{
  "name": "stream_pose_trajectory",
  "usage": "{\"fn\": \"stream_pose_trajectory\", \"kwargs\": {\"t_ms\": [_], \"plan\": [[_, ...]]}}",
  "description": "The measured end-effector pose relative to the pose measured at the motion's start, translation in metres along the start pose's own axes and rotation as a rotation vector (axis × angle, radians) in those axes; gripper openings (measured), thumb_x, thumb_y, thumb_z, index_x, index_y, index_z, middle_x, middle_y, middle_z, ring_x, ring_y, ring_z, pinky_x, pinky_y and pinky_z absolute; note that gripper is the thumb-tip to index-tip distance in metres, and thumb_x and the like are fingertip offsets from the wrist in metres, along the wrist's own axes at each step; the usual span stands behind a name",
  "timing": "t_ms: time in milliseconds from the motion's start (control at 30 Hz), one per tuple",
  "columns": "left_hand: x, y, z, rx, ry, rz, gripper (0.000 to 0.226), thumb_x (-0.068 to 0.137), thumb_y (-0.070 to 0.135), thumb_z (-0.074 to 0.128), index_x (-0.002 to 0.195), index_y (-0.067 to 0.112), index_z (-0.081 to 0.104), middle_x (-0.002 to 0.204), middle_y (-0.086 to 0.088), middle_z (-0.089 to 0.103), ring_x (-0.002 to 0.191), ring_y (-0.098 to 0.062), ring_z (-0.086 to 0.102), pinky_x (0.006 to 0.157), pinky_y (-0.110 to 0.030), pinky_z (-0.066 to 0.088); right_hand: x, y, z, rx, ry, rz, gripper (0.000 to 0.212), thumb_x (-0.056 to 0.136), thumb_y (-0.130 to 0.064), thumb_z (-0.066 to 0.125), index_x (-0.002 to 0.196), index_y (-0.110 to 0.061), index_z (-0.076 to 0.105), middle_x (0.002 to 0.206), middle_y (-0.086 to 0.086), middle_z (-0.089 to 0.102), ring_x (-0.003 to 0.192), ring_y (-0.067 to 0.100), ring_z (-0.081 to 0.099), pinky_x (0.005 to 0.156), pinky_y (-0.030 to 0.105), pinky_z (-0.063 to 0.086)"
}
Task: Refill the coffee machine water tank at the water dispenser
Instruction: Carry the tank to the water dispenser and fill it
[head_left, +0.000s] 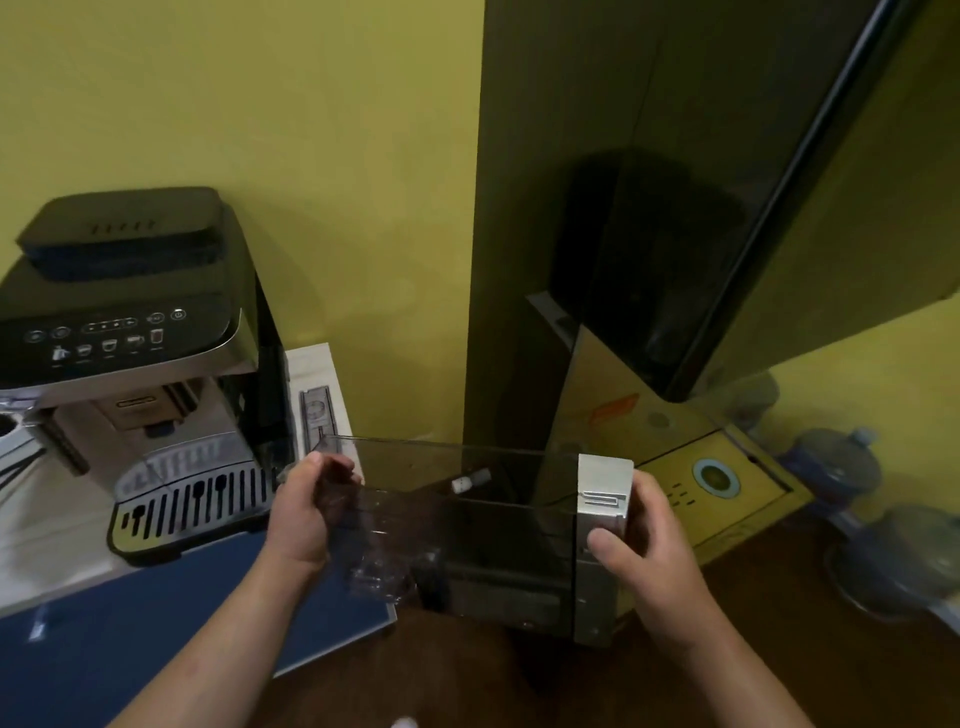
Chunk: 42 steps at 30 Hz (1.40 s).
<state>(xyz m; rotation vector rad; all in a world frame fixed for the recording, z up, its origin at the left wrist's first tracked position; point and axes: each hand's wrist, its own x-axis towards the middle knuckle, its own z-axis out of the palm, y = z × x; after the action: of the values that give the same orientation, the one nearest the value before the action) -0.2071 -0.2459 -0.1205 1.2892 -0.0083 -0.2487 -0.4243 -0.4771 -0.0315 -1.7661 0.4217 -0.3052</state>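
I hold a clear, smoky water tank (467, 519) in front of me, over the table's right end. My left hand (304, 512) grips its left end wall. My right hand (649, 540) grips its silver front panel (605, 493) at the right end. A small white fitting lies inside near the tank's back. The black and silver coffee machine (140, 364) stands on the table to the left. The water dispenser (649, 322), dark and tall with a glossy upper front, stands straight ahead to the right, and its yellow-lit lower panel (717, 475) shows a round blue ring.
A blue mat (156, 613) covers the table's front under my left arm. A white card with a grey strip (317, 415) leans beside the machine. Several blue water bottles (841, 467) sit on the dark floor at the right. A yellow wall is behind everything.
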Motion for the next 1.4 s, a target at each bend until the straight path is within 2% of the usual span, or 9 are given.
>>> {"fn": "stream_pose_trajectory", "kwargs": {"t_ms": [167,267,433,533,667,800,1033,1233,1400], "plan": [[-0.023,0.013,-0.007,0.097,-0.076,0.051,0.035,0.076,0.054,0.050,0.072,0.028,0.074,0.098,-0.020,0.057,0.095,-0.032,0.051,0.084,-0.046,0.040,-0.014,-0.031,-0.025,-0.355,-0.171,0.063,0.061,0.065,-0.025,0.087,0.110,-0.042,0.048,0.099,-0.006,0.061,0.090,0.009,0.063,0.071,0.039,0.060],[-0.033,0.026,-0.004,0.092,-0.113,0.093,0.032,0.077,0.047,0.050,0.073,0.025,0.072,0.095,-0.018,0.056,0.090,-0.030,0.049,0.076,-0.040,0.039,-0.021,-0.052,-0.029,-0.520,-0.335,0.127,0.060,0.069,-0.024,0.085,0.111,-0.036,0.044,0.098,-0.002,0.059,0.086,0.006,0.063,0.066,0.030,0.057],[-0.039,0.024,-0.012,0.095,-0.155,0.139,0.042,0.072,0.053,0.052,0.080,0.016,0.071,0.098,-0.023,0.059,0.094,-0.033,0.052,0.083,-0.044,0.038,-0.038,-0.068,-0.024,-0.563,-0.304,0.190,0.060,0.067,-0.024,0.085,0.110,-0.031,0.042,0.096,0.003,0.062,0.083,0.015,0.068,0.066,0.035,0.059],[-0.045,0.018,-0.018,0.075,-0.167,0.114,0.043,0.072,0.049,0.051,0.087,0.013,0.068,0.099,-0.023,0.058,0.094,-0.035,0.050,0.079,-0.043,0.039,-0.051,-0.070,-0.021,-0.631,-0.323,0.208,0.063,0.066,-0.030,0.085,0.111,-0.038,0.042,0.104,-0.003,0.059,0.091,0.016,0.066,0.077,0.037,0.059],[-0.058,0.010,-0.012,0.068,-0.217,0.131,0.032,0.071,0.048,0.050,0.077,0.030,0.075,0.090,-0.015,0.060,0.089,-0.032,0.052,0.081,-0.044,0.038,-0.071,-0.069,-0.023,-0.726,-0.360,0.230,0.064,0.064,-0.038,0.084,0.110,-0.046,0.041,0.105,-0.013,0.057,0.092,0.007,0.062,0.079,0.030,0.056],[-0.075,0.003,0.002,0.073,-0.267,0.134,0.032,0.073,0.049,0.048,0.073,0.031,0.074,0.086,-0.014,0.061,0.087,-0.034,0.053,0.082,-0.048,0.040,-0.097,-0.070,-0.035,-0.735,-0.253,0.197,0.059,0.061,-0.041,0.084,0.099,-0.041,0.040,0.094,-0.006,0.060,0.080,0.008,0.060,0.066,0.030,0.052],[-0.101,0.008,0.047,0.113,-0.359,0.146,0.037,0.074,0.054,0.046,0.077,0.031,0.074,0.097,-0.020,0.060,0.096,-0.037,0.053,0.088,-0.050,0.038,-0.140,-0.060,-0.079,-0.597,-0.095,0.184,0.059,0.062,-0.038,0.087,0.100,-0.044,0.042,0.099,-0.003,0.060,0.085,0.015,0.064,0.065,0.036,0.056],[-0.139,0.004,0.110,0.069,-0.397,0.213,0.034,0.076,0.048,0.048,0.080,0.027,0.075,0.097,-0.022,0.058,0.094,-0.034,0.053,0.085,-0.046,0.040,-0.166,-0.035,-0.147,-0.499,0.010,0.162,0.056,0.062,-0.032,0.088,0.099,-0.038,0.047,0.092,-0.003,0.062,0.075,0.008,0.063,0.059,0.028,0.053],[-0.183,-0.019,0.168,0.075,-0.365,0.119,0.026,0.099,0.021,0.040,0.095,0.013,0.065,0.095,-0.012,0.060,0.082,-0.024,0.057,0.062,-0.018,0.054,-0.187,-0.015,-0.219,-0.451,0.028,0.109,0.055,0.062,-0.028,0.087,0.102,-0.033,0.049,0.093,-0.002,0.060,0.074,0.004,0.059,0.061,0.030,0.052]]}}
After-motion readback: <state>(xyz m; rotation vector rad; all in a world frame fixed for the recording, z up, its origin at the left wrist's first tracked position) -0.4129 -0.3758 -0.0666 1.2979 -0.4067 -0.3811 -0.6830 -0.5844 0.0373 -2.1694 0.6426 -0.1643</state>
